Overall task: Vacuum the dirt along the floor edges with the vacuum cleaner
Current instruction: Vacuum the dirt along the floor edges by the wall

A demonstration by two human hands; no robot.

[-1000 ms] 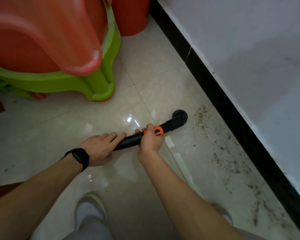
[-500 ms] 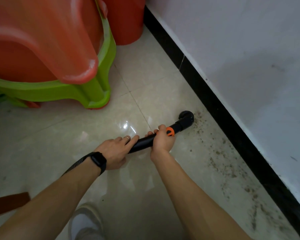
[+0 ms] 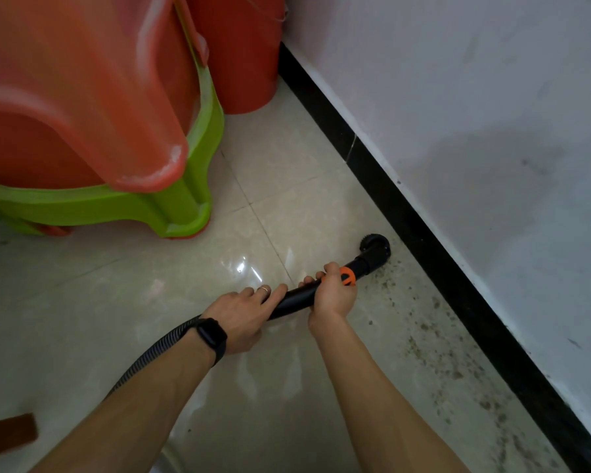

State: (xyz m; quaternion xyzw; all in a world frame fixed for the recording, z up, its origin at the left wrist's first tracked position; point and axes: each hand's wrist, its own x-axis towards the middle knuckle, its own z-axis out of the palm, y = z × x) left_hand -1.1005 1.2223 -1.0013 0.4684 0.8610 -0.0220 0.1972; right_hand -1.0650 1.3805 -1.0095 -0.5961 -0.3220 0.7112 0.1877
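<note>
Head view: both hands were wrapped round the vacuum tube [image 3: 296,298] — right hand [image 3: 333,295] by the orange collar [image 3: 348,276], left hand [image 3: 243,317] behind — its nozzle [image 3: 374,249] down at the floor [image 3: 287,206], just beside the black skirting [image 3: 423,233]. Best, probably, was to keep it flat and draw slowly through the dirt [image 3: 423,331].

Stools [image 3: 171,206] left, skirting [image 3: 423,230] right; open tile [image 3: 304,172] between

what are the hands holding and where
The vacuum wand. The right hand grips it behind the orange collar; the left hand lies over its rear end by the hose, grip hidden.
</note>
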